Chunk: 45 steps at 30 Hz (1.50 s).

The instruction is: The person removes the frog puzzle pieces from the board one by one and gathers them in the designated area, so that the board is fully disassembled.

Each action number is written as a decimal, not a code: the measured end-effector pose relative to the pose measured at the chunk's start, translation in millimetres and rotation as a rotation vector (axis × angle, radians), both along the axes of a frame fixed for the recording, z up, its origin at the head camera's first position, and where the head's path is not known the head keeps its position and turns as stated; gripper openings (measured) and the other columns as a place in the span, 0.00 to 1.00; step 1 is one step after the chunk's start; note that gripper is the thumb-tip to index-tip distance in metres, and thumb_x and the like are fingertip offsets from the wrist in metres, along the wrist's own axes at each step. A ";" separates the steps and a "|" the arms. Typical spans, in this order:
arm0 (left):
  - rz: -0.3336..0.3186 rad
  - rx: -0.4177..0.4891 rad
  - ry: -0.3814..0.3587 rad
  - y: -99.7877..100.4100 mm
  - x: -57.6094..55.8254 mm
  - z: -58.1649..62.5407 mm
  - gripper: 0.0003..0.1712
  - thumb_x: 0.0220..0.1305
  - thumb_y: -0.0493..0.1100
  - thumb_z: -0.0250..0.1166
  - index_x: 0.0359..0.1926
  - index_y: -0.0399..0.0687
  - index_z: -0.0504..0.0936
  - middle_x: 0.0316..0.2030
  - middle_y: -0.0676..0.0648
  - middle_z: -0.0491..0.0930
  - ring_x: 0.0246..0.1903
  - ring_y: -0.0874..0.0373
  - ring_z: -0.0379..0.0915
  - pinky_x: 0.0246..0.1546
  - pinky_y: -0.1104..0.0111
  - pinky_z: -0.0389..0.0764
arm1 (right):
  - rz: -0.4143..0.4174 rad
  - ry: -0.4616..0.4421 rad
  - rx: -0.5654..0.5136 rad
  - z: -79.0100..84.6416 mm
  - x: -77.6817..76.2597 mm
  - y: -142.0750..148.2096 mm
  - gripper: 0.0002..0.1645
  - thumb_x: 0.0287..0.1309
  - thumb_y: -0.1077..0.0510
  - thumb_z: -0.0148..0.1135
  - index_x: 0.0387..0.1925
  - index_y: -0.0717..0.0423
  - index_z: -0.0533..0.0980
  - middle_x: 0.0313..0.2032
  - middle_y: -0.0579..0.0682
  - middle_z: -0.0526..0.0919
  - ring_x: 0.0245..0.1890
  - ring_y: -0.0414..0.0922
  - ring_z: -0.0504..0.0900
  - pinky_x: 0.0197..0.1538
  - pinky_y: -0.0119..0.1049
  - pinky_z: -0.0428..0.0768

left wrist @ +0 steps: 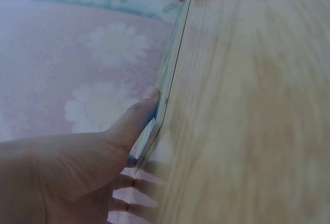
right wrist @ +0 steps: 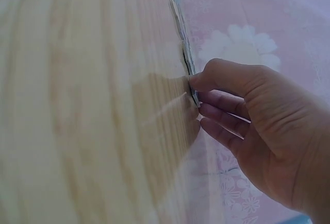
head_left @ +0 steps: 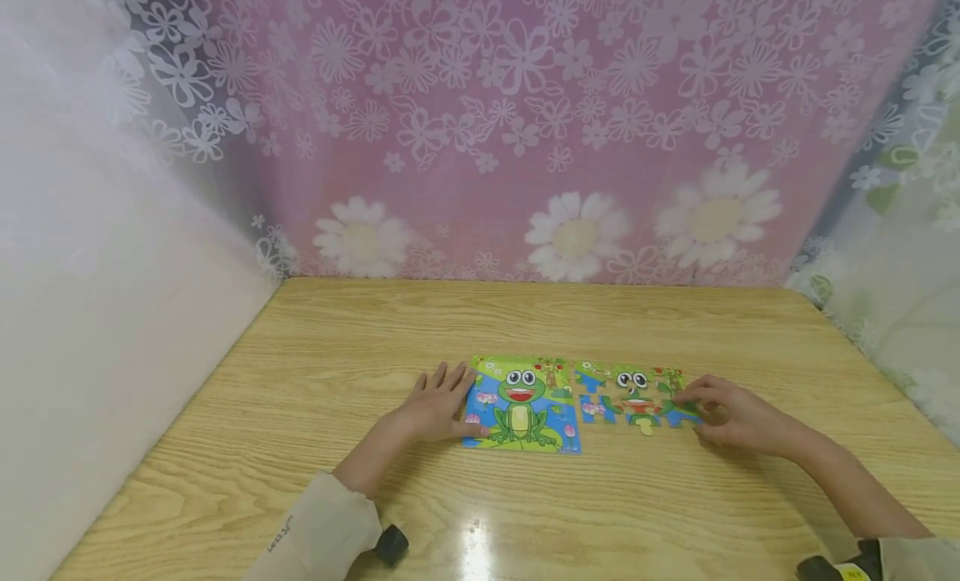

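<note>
A square frog picture board (head_left: 520, 406) lies flat on the table, showing a green frog on a lily pad. My left hand (head_left: 437, 404) rests at its left side, fingers spread, with the thumb (left wrist: 151, 94) on the board's edge. Right beside the board is a partly assembled frog jigsaw (head_left: 637, 406) of interlocking pieces, with eyes and mouth visible and a ragged lower edge. My right hand (head_left: 731, 410) holds a puzzle piece (head_left: 684, 415) at the jigsaw's right end between thumb and curled fingers. In the right wrist view the pieces appear only edge-on beside the hand (right wrist: 247, 105).
The wood-grain table (head_left: 360, 331) extends around the puzzle on all sides. A pink flowered curtain (head_left: 480, 147) hangs behind its far edge. Pale walls or sheets (head_left: 112, 256) close in the left side, and a flowered sheet (head_left: 900, 231) the right.
</note>
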State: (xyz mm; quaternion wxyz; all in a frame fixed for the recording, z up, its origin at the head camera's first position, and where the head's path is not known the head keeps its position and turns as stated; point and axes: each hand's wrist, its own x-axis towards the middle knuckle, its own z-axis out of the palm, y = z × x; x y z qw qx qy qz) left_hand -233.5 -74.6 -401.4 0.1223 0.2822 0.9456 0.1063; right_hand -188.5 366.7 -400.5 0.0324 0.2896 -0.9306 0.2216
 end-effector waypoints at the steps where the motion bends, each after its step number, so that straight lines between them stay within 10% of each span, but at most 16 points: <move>1: 0.001 -0.001 -0.001 0.0 -0.1 -0.3 0.55 0.55 0.70 0.55 0.71 0.43 0.45 0.70 0.42 0.40 0.67 0.41 0.30 0.62 0.46 0.38 | 0.000 0.002 -0.001 0.0 -0.1 0.1 0.22 0.45 0.65 0.69 0.46 0.59 0.78 0.44 0.50 0.72 0.41 0.47 0.72 0.36 0.39 0.75; 14: -0.017 0.022 0.002 -1.4 -1.4 -3.0 0.55 0.55 0.70 0.54 0.71 0.43 0.45 0.70 0.41 0.39 0.67 0.40 0.30 0.61 0.45 0.38 | -0.032 -0.112 -0.015 0.5 -0.5 2.8 0.22 0.50 0.62 0.67 0.49 0.57 0.76 0.46 0.50 0.70 0.45 0.53 0.71 0.40 0.43 0.74; 45: -0.023 0.029 0.000 -2.1 0.7 -0.3 0.55 0.56 0.69 0.55 0.71 0.42 0.45 0.70 0.41 0.40 0.67 0.40 0.30 0.61 0.45 0.37 | -0.023 -0.056 -0.013 10.1 1.2 -2.4 0.21 0.49 0.63 0.68 0.47 0.58 0.77 0.45 0.52 0.72 0.42 0.53 0.72 0.37 0.45 0.75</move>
